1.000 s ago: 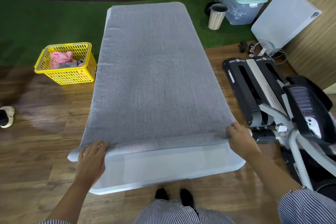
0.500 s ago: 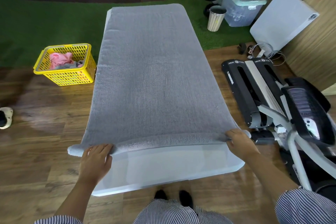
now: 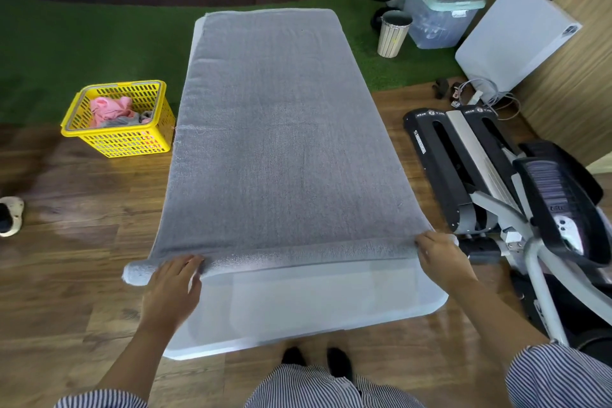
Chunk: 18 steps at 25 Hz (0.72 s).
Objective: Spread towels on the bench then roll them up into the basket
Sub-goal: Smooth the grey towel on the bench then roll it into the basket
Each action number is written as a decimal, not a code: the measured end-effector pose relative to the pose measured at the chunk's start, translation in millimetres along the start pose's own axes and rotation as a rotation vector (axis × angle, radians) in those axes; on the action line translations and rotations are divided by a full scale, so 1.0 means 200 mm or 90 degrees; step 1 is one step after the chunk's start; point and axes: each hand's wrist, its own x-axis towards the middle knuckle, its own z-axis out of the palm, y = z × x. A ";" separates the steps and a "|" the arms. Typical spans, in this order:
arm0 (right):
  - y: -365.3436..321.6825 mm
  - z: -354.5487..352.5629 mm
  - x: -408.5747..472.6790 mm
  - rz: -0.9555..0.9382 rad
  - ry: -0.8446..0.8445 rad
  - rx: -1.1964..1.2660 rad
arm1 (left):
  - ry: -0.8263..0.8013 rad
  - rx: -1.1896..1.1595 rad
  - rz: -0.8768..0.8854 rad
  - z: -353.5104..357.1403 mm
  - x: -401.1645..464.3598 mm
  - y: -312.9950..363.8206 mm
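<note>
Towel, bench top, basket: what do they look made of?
Towel: grey terry cloth by its look, with a fuzzy matte nap and a soft rolled near edge.
Bench top: smooth white padded cover, probably vinyl, with a faint sheen and rounded corners.
Basket: yellow moulded plastic, glossy, with slotted walls; its rim looks like metal, though that is uncertain.

Grey towel [image 3: 281,142] spread along white bench [image 3: 314,301], near edge rolled, yellow basket [image 3: 119,139] on floor beside
</note>
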 end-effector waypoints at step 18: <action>-0.03 0.00 0.03 0.049 0.019 -0.053 | -0.019 0.051 0.004 -0.06 0.01 0.00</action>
